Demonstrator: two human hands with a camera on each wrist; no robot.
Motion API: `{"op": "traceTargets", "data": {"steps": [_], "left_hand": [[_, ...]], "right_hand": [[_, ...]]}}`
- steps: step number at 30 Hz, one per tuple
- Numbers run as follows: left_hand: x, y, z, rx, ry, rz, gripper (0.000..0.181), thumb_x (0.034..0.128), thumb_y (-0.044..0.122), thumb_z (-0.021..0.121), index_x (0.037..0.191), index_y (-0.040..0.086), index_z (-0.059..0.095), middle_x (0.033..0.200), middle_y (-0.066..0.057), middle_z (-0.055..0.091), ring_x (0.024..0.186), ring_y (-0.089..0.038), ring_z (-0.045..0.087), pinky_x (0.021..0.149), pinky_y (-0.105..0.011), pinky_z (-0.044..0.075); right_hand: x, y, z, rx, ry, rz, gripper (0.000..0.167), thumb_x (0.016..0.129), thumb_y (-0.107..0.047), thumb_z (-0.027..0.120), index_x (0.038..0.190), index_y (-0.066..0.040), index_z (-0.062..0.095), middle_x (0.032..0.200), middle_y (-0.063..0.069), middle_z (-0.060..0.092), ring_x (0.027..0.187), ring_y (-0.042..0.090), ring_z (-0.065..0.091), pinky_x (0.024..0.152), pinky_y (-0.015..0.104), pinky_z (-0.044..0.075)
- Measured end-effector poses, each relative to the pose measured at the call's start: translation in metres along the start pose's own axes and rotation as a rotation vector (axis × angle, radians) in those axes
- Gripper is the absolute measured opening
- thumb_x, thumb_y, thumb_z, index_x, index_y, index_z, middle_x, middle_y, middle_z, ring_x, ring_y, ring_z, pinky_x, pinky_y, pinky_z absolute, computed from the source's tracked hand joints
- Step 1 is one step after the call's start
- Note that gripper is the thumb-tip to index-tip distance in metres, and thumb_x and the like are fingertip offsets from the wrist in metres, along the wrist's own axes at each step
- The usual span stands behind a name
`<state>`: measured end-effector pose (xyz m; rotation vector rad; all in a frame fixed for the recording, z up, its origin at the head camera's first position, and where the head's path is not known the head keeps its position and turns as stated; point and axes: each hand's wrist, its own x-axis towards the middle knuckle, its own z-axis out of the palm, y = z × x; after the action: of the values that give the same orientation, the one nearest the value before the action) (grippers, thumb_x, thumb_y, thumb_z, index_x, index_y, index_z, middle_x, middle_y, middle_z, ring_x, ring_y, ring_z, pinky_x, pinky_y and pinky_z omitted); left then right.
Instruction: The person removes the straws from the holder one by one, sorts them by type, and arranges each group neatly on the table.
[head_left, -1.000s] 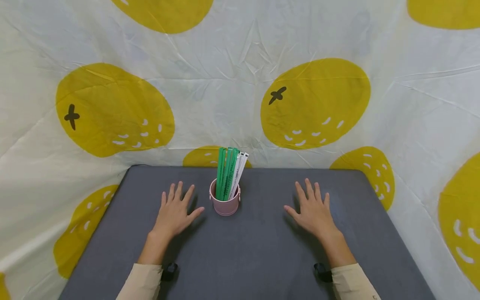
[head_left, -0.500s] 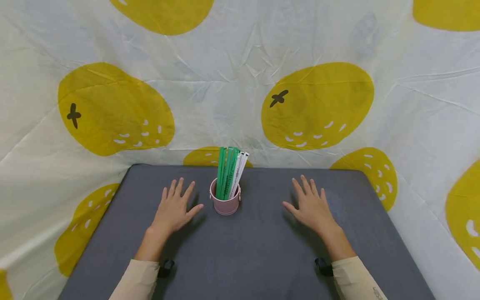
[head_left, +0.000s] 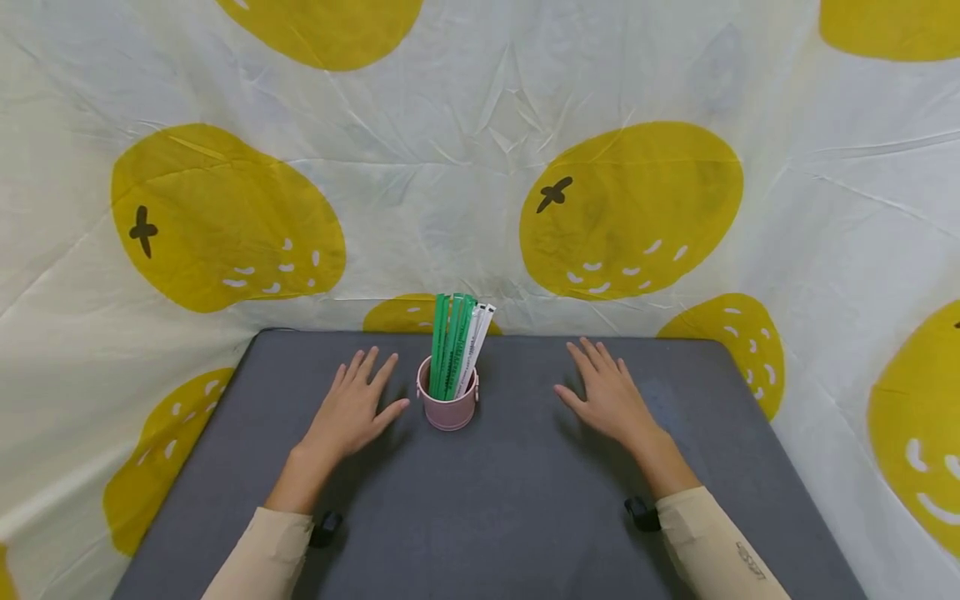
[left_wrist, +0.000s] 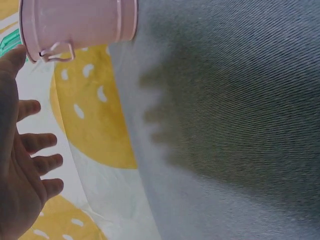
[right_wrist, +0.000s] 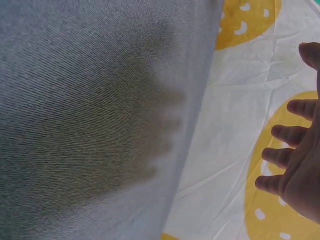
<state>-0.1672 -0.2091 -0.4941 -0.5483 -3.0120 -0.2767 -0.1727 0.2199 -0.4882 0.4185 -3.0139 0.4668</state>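
Left hand [head_left: 349, 414] and right hand [head_left: 612, 403], empty, fingers spread, flank a pink pail [head_left: 448, 414] of upward-pointing green packets [head_left: 450, 350] and right-leaning white packets [head_left: 475, 343].

A dark grey table [head_left: 480, 533] spreads at six o'clock; a creased white cloth [head_left: 442, 92] rises behind it towards twelve. Large yellow ovals [head_left: 225, 200] are printed there at ten and two o'clock, each bearing a dark cross [head_left: 142, 232]. Another yellow shape [head_left: 922, 396], past three o'clock, runs out of view, its full outline uncertain.
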Motion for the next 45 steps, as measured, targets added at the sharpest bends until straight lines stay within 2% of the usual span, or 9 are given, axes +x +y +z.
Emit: {"op": "traceTargets", "data": {"steps": [7,16,20,24,31,35,39,42,45], "left_hand": [[0.009,0.006,-0.005,-0.073,0.005,0.042,0.079,0.1013,0.06,0.054,0.164,0.017,0.03,0.168,-0.021,0.028,0.155,-0.044,0.024,0.123,-0.066,0.021],[0.018,0.013,-0.007,-0.216,0.023,0.084,0.074,0.1016,0.049,0.061,0.162,0.016,0.035,0.165,-0.019,0.035,0.152,-0.042,0.033,0.12,-0.062,0.03],[0.022,0.018,-0.007,-0.329,0.037,0.085,0.072,0.1002,0.046,0.066,0.161,0.018,0.038,0.164,-0.016,0.039,0.149,-0.04,0.04,0.116,-0.063,0.037],[0.027,0.02,-0.003,-0.445,0.104,0.097,0.067,0.0981,0.038,0.071,0.156,0.017,0.046,0.157,-0.014,0.049,0.144,-0.036,0.048,0.114,-0.059,0.041],[0.031,0.022,0.013,-0.732,0.217,0.062,0.053,0.0941,0.024,0.078,0.143,0.012,0.062,0.141,-0.013,0.064,0.128,-0.034,0.063,0.101,-0.052,0.055],[0.032,0.025,0.02,-0.89,0.237,0.022,0.05,0.0935,0.018,0.078,0.14,0.007,0.063,0.138,-0.014,0.065,0.126,-0.035,0.064,0.101,-0.056,0.053],[0.033,0.028,0.025,-1.004,0.264,-0.002,0.047,0.0938,0.012,0.077,0.138,0.004,0.064,0.136,-0.017,0.066,0.126,-0.036,0.064,0.1,-0.059,0.053],[0.033,0.029,0.028,-1.069,0.283,-0.007,0.044,0.0953,0.009,0.074,0.137,0.001,0.063,0.136,-0.021,0.066,0.127,-0.038,0.063,0.099,-0.054,0.054],[0.033,0.029,0.031,-1.133,0.29,-0.009,0.042,0.0956,0.003,0.072,0.136,-0.004,0.062,0.135,-0.026,0.064,0.127,-0.041,0.062,0.098,-0.042,0.057]], "right_hand": [[0.011,-0.006,-0.003,0.112,0.04,-0.053,0.077,0.1,-0.044,0.064,0.161,-0.007,0.034,0.165,0.021,0.035,0.151,0.044,0.033,0.118,0.071,0.026],[0.023,-0.023,-0.007,0.372,-0.031,-0.026,0.074,0.102,-0.047,0.062,0.162,-0.014,0.034,0.166,0.014,0.036,0.151,0.038,0.037,0.118,0.062,0.033],[0.029,-0.025,-0.004,0.432,-0.04,-0.014,0.072,0.102,-0.048,0.062,0.162,-0.016,0.036,0.161,0.016,0.044,0.145,0.039,0.046,0.114,0.064,0.038],[0.035,-0.028,-0.003,0.546,-0.056,-0.001,0.069,0.103,-0.043,0.063,0.162,-0.02,0.036,0.159,0.014,0.048,0.142,0.037,0.05,0.113,0.061,0.041],[0.047,-0.037,0.0,0.804,-0.043,0.018,0.061,0.104,-0.026,0.064,0.158,-0.011,0.041,0.156,0.017,0.051,0.139,0.038,0.054,0.111,0.053,0.047],[0.056,-0.044,0.004,0.931,-0.002,0.023,0.054,0.103,-0.015,0.064,0.152,-0.002,0.047,0.148,0.022,0.057,0.133,0.039,0.059,0.106,0.043,0.052],[0.064,-0.051,0.008,1.004,0.044,0.038,0.048,0.101,-0.01,0.066,0.145,0.002,0.053,0.14,0.025,0.062,0.127,0.04,0.063,0.097,0.023,0.054],[0.068,-0.057,0.011,1.044,0.065,0.041,0.044,0.101,-0.007,0.066,0.142,0.004,0.056,0.137,0.029,0.063,0.125,0.041,0.064,0.091,0.015,0.053],[0.071,-0.063,0.014,1.096,0.072,0.031,0.041,0.1,-0.004,0.065,0.138,0.009,0.056,0.136,0.032,0.062,0.123,0.038,0.065,0.089,0.016,0.054]]}}
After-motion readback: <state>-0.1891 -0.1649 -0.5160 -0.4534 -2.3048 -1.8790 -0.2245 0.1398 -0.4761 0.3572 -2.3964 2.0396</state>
